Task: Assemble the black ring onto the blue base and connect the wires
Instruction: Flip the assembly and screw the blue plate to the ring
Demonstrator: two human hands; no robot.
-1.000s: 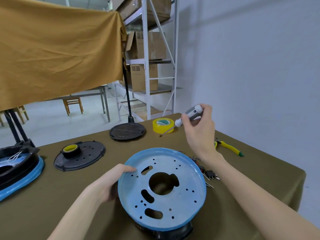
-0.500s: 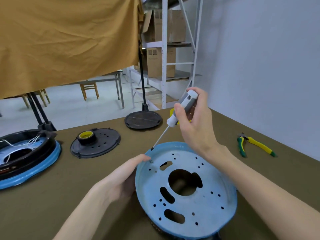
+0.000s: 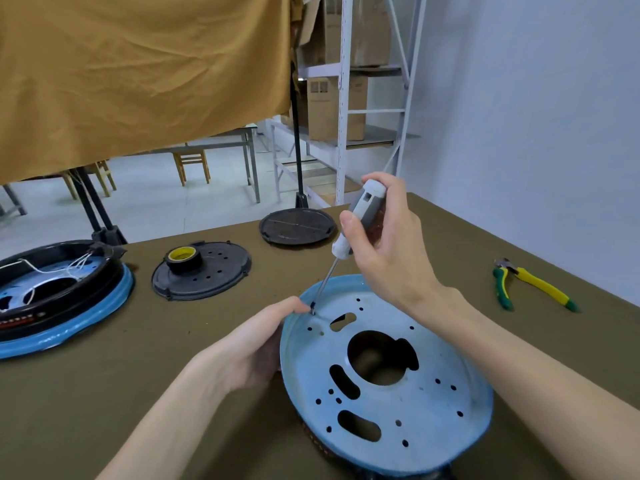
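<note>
The blue base (image 3: pixel 433 410), a round plate with slots and small holes, lies tilted on the table in front of me. A black ring (image 3: pixel 322 445) peeks out under its lower edge. My left hand (image 3: pixel 252 344) grips the base's left rim, fingertip by a hole near the top left. My right hand (image 3: pixel 388 247) holds a grey-and-white screwdriver (image 3: pixel 360 220), its tip (image 3: pixel 312 310) set down on that hole beside my left fingertip.
A second blue base with a black ring and white wires (image 3: pixel 59 292) sits far left. A black disc with a yellow tape roll (image 3: pixel 201 268) and another black disc (image 3: pixel 298 225) lie behind. Yellow-green pliers (image 3: pixel 530 285) lie at right. The table edge runs behind.
My right hand brought the screwdriver down from above the table; its tip went from hovering over the rim to touching the hole. My left hand stays on the rim.
</note>
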